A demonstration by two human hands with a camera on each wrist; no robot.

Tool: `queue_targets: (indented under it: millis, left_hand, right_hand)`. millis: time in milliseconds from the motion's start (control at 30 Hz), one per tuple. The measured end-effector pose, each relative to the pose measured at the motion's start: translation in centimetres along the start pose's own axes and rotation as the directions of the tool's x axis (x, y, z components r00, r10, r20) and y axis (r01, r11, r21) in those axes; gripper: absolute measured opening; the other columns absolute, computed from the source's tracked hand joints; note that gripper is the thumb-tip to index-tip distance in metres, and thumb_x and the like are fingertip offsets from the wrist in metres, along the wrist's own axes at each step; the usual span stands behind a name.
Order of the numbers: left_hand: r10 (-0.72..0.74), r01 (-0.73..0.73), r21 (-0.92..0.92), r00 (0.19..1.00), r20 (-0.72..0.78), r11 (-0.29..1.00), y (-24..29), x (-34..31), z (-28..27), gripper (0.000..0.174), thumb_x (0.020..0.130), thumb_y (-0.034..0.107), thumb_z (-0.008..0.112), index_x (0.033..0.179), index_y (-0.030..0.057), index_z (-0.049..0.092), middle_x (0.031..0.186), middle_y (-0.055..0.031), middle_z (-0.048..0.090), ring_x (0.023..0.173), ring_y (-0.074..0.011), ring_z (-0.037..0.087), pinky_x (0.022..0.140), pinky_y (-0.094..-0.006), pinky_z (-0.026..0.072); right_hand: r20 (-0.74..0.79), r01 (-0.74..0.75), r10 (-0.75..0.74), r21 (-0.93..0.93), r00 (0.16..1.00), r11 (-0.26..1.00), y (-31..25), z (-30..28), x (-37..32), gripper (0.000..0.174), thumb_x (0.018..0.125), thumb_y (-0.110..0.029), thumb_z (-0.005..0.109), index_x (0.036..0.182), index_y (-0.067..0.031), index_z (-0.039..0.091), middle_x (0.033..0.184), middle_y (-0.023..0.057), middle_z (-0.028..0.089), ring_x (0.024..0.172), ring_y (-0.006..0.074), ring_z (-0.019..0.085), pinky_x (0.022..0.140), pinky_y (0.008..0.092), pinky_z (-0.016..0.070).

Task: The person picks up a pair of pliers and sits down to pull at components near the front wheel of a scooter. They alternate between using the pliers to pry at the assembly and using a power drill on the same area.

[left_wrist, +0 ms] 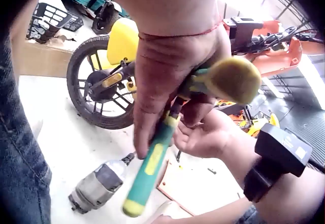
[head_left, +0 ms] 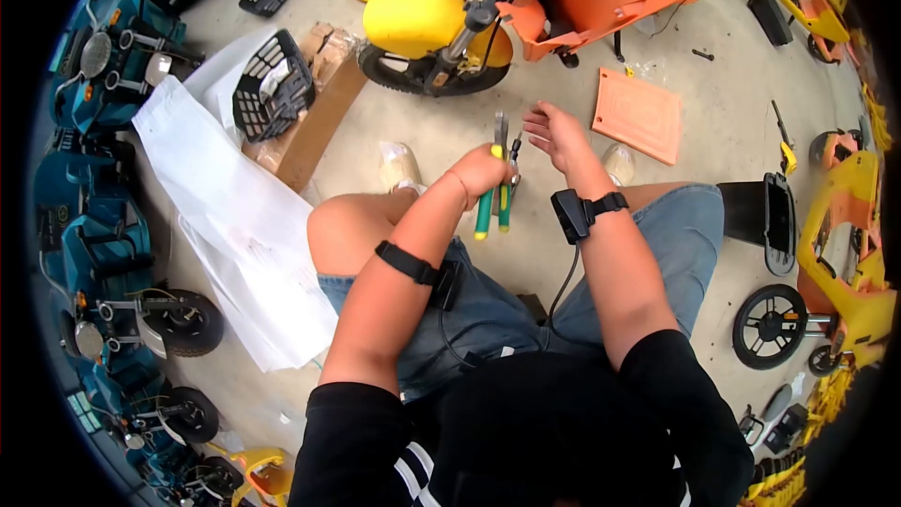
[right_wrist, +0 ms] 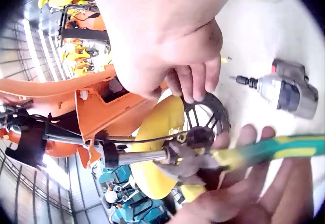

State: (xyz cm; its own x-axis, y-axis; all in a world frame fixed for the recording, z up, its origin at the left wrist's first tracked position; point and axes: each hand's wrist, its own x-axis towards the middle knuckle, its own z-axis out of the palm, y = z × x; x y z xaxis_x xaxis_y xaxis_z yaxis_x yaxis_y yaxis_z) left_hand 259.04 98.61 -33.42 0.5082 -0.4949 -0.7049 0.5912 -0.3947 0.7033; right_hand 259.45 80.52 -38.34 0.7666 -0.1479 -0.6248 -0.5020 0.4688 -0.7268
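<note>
My left hand (head_left: 481, 171) grips a pair of pliers (head_left: 503, 193) by its green and yellow handles, the metal head pointing forward. In the right wrist view the pliers' head (right_wrist: 184, 164) overlaps the front fork of the orange and yellow bike. Just to the right, my right hand (head_left: 564, 138) is held up with its fingers loosely bent and nothing in them; the left wrist view shows the same hand (left_wrist: 210, 136) palm up, close past the pliers. A cordless driver (right_wrist: 290, 93) with a black socket lies on the floor below, mostly hidden by the left hand in the head view.
Ahead stands the bike's front wheel (head_left: 432, 75) under a yellow fender (head_left: 413, 21). An orange panel (head_left: 638, 115) lies at the right. White sheeting (head_left: 244, 235), a cardboard box (head_left: 319, 127) and a black basket (head_left: 274, 89) lie left. Teal bikes (head_left: 113, 216) line the left side.
</note>
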Motion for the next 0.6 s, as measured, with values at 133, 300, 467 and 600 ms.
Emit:
queue_targets:
  millis: [133,300,467,600]
  left_hand:
    - [0.053,-0.096,-0.189,0.974,-0.219,0.977,-1.3,3.9,-2.3,0.022,0.075,-0.002,0.056,0.097,-0.0039,0.058,0.09,-0.0133,0.06,0.077,-0.0248,0.059,0.061,-0.0359,0.0497]
    - [-0.1,0.031,-0.238,0.954,-0.281,0.971,0.8,5.1,-4.5,0.018,0.077,-0.003,0.054,0.091,-0.0097,0.062,0.085,-0.017,0.062,0.07,-0.0282,0.06,0.058,-0.0404,0.0502]
    - [-0.109,0.051,-0.262,0.971,-0.212,0.964,2.8,5.4,-5.3,0.018,0.082,-0.001,0.05,0.089,-0.0095,0.065,0.085,-0.0175,0.065,0.071,-0.0289,0.062,0.06,-0.0398,0.0523]
    - [-0.144,0.099,-0.204,0.965,-0.218,0.974,3.2,5.5,-4.4,0.021,0.085,0.008,0.052,0.094,-0.0035,0.066,0.088,-0.015,0.064,0.074,-0.0269,0.061,0.062,-0.0395,0.0523]
  right_hand:
    - [0.314,-0.04,0.157,-0.35,0.936,0.936,-0.1,1.4,-2.4,0.063,0.089,-0.049,0.059,0.134,-0.0063,0.048,0.128,0.0093,0.057,0.112,0.019,0.054,0.087,0.035,0.0476]
    - [0.576,0.023,0.3,-0.486,0.76,0.874,1.2,3.4,-2.8,0.089,0.079,-0.037,0.073,0.15,-0.0149,0.026,0.138,0.0051,0.045,0.126,0.0204,0.044,0.091,0.0381,0.0458]
    - [0.538,-0.048,0.297,-0.428,0.789,0.903,1.0,5.2,-2.1,0.102,0.071,-0.042,0.08,0.149,-0.0123,0.022,0.136,0.0078,0.047,0.121,0.0202,0.048,0.091,0.0397,0.0458]
    - [0.418,-0.021,0.265,-0.505,0.869,0.863,0.7,5.0,-1.5,0.097,0.068,-0.031,0.083,0.146,-0.0096,0.029,0.126,0.0084,0.054,0.109,0.0196,0.055,0.083,0.0351,0.047]
